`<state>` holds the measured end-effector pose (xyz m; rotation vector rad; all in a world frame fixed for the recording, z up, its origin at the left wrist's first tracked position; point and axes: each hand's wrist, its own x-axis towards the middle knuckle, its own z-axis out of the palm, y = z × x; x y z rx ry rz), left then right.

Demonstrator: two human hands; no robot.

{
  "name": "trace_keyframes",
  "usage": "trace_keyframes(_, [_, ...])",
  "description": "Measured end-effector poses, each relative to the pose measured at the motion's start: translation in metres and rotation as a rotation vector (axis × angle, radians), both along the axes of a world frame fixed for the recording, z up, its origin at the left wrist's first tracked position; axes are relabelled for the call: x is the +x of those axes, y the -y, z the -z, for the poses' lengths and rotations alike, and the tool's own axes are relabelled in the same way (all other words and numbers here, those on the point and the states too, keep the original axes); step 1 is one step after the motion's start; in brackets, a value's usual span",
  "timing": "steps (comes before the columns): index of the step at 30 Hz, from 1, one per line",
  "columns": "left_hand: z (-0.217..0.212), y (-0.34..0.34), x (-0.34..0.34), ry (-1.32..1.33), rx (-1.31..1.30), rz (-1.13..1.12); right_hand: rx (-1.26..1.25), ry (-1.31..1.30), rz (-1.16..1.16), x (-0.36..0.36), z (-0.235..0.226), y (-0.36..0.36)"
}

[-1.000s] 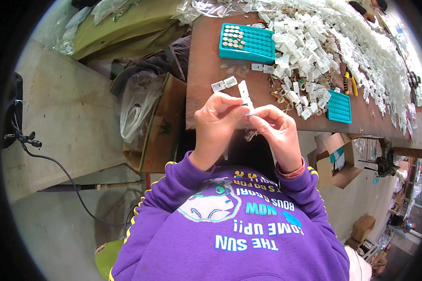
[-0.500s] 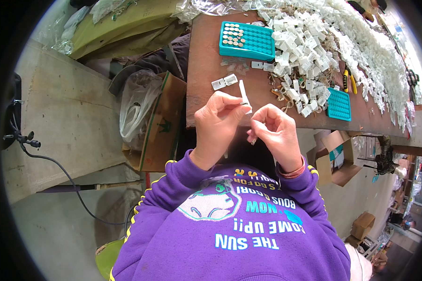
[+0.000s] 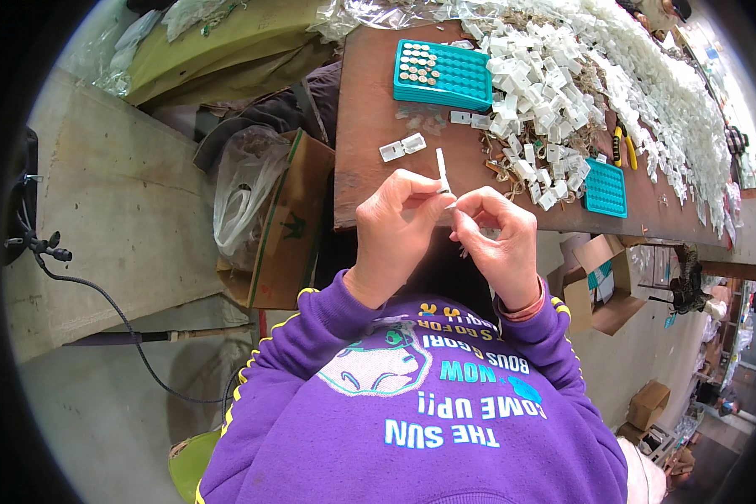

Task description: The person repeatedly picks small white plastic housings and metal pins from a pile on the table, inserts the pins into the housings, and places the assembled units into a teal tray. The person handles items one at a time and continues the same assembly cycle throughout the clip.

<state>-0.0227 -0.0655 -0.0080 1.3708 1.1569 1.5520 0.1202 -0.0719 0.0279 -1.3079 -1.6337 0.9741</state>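
Observation:
My left hand (image 3: 395, 227) pinches a thin white plastic strip (image 3: 442, 168) that stands upright above my fingers, just over the near edge of the brown table (image 3: 370, 118). My right hand (image 3: 500, 239) meets it fingertip to fingertip, closed on the lower end of the same strip, and wears a bangle at the wrist. Purple sleeves with yellow trim cover both forearms. Two small white plastic pieces (image 3: 401, 147) lie on the table just beyond my left hand.
A teal grid tray (image 3: 442, 74) with round metal parts stands at the back of the table; a smaller teal tray (image 3: 605, 187) lies at the right. A big heap of white plastic pieces (image 3: 580, 76) covers the table's right side. A cardboard box with a plastic bag (image 3: 269, 210) stands left.
The strip has tipped from slanted to nearly upright. Both hands have drawn closer together, fingertips now touching.

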Motion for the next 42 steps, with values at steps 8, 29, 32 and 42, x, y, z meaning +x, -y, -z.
trace_keyframes(8, [-0.002, 0.000, -0.007, -0.004, -0.042, 0.037, 0.183, 0.155, 0.035, -0.004, -0.004, -0.002])
trace_keyframes(29, [0.017, -0.030, -0.002, 0.828, -0.102, 0.430, 0.205, -0.126, 0.038, -0.009, 0.008, -0.023])
trace_keyframes(32, [0.020, -0.047, -0.004, 0.758, -0.037, 0.440, 0.245, 0.054, 0.075, 0.006, -0.001, -0.048])
trace_keyframes(42, [0.017, -0.106, -0.008, 1.049, -0.237, 0.288, 0.541, 0.599, 0.065, -0.001, 0.012, -0.156])
